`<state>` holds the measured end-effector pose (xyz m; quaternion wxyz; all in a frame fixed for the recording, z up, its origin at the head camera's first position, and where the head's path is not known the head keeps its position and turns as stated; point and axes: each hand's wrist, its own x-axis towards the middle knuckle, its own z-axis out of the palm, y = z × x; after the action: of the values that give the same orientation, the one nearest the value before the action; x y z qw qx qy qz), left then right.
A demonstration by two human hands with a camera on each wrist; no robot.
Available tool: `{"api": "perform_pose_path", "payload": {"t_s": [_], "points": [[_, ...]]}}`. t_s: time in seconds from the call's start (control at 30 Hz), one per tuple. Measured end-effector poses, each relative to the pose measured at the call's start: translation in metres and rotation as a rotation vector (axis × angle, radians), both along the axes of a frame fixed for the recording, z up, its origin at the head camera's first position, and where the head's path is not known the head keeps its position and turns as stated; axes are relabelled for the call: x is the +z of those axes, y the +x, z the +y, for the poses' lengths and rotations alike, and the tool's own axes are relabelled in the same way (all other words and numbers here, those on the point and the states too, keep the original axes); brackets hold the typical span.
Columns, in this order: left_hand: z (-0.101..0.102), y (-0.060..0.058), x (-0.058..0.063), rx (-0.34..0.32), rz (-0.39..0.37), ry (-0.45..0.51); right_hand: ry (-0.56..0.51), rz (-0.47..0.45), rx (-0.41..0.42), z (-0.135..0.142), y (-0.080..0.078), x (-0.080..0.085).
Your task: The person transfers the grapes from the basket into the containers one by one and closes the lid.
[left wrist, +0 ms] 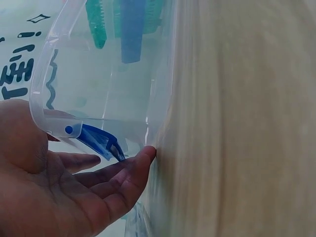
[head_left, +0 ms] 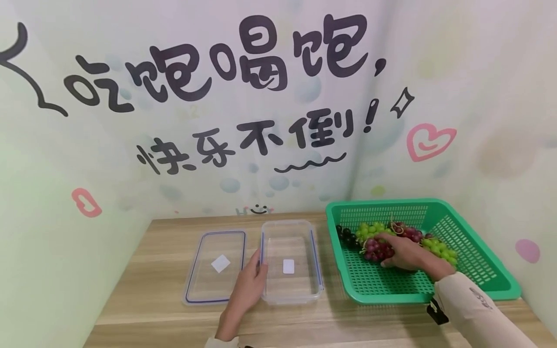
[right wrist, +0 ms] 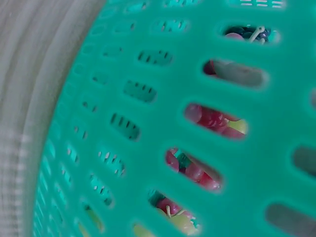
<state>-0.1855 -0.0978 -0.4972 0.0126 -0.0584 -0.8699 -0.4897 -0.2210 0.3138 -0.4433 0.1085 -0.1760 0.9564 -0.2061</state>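
My left hand holds the left side of a clear plastic food container, thumb at the rim and fingers along the outer wall. In the left wrist view, its fingertips touch the container wall beside a blue latch. Inside a green basket, my right hand grips a bunch of red grapes, index finger over it and thumb beside it. The right wrist view shows mostly the slotted basket wall, with red grapes visible through the slots; the right hand is not clear there.
Flat on the wooden table, left of the container, lies its clear lid with a blue seal. Green grapes, black grapes and more red grapes lie in the basket. A printed curtain hangs behind.
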Motion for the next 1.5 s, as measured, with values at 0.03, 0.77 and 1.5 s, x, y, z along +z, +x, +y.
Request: {"api": "perform_pose_path", "payload": {"t_s": [0.03, 0.77, 1.5], "points": [[0.0, 0.0, -0.0001, 0.001, -0.001, 0.0, 0.002, 0.001, -0.002, -0.0003, -0.0001, -0.0002], [-0.0015, 0.0019, 0.0015, 0.006, -0.033, 0.004, 0.101, -0.053, -0.01, -0.0066, -0.0036, 0.0019], [0.0004, -0.0004, 0.003, 0.001, 0.016, -0.03, 0.039, 0.015, -0.049, 0.0025, -0.001, -0.0061]]}}
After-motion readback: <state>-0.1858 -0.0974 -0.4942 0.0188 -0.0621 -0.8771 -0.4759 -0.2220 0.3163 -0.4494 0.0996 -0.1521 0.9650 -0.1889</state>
